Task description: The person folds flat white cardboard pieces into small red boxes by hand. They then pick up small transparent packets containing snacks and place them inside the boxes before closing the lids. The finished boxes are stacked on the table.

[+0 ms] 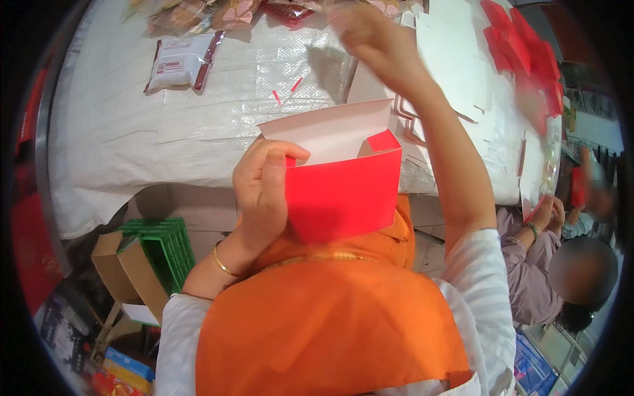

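A red carton (343, 195) with a white inside stands in front of my body, its top flap raised and its mouth facing up. My left hand (261, 181) grips its left end, thumb outside and a finger over the rim. My right hand (373, 39) is raised over the far side of the table, beyond the carton, and is smeared by motion. Whether it holds anything is hidden. Beneath and beside that arm lie flat white card sheets (449, 59). Toward the far edge are several clear-wrapped packets (234, 13).
A white sealed pouch (181, 63) lies on the white-covered table (145, 138) at the left, with two small red strips nearer the middle. Red cartons (518, 43) pile up at the far right. A co-worker (528, 264) sits at the right. A green crate (162, 247) stands below left.
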`<state>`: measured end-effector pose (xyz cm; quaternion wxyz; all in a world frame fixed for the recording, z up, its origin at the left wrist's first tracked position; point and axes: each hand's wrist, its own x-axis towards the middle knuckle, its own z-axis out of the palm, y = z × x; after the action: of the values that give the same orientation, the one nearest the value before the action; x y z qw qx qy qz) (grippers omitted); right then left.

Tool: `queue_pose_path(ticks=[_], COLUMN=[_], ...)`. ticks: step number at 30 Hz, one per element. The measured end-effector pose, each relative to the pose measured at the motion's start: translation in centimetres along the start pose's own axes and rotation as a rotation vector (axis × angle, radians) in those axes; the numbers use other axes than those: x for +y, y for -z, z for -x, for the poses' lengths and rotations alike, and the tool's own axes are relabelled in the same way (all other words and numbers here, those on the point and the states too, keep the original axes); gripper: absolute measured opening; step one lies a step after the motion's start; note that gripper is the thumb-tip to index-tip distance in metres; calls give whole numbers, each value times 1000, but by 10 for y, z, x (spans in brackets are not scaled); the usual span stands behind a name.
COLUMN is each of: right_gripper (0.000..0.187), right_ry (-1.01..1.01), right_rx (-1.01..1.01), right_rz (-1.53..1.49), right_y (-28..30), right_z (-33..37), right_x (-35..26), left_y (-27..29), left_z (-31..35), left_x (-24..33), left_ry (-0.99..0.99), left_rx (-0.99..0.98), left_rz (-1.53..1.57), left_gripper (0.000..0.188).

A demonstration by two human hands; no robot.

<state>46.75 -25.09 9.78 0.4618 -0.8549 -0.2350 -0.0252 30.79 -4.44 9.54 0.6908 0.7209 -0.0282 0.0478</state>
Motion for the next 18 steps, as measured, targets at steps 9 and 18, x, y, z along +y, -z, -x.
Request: queue_pose_path(ticks=[9,18], right_gripper=[37,32], right_ry=[220,185], right_rx=[414,353], right_rz=[-540,-191], right_y=[52,40], right_z=[104,127], right_x=[-100,-103], left_y=[-12,-41], left_z=[-17,-8], left_x=[-7,-19], left_ry=[-298,44], left_rx=[-225,-238], left_rz=[-122,177], left_gripper=[34,32])
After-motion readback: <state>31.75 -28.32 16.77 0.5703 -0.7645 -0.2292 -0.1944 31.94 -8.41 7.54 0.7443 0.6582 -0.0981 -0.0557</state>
